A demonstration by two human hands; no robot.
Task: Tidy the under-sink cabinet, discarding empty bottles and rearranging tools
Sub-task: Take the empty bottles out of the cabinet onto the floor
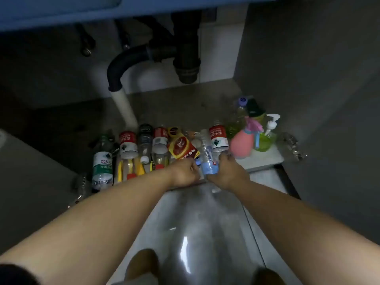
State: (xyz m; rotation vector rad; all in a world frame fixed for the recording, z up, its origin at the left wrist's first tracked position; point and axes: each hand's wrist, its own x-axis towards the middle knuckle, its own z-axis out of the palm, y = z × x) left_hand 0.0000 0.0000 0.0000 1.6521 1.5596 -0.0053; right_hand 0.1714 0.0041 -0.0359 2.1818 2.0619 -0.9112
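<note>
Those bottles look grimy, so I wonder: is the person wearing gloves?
No: the left hand and right hand are bare skin, both at the blue-labelled bottle.

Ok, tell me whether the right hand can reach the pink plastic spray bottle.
Probably yes: the pink plastic spray bottle stands just beyond the right hand, nothing between, though that hand grips a clear blue-labelled bottle.

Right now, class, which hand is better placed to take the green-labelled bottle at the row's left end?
Left, probably. The left hand sits nearer the green-labelled bottle; the right hand grips the blue-labelled bottle and would have to cross over.
</note>
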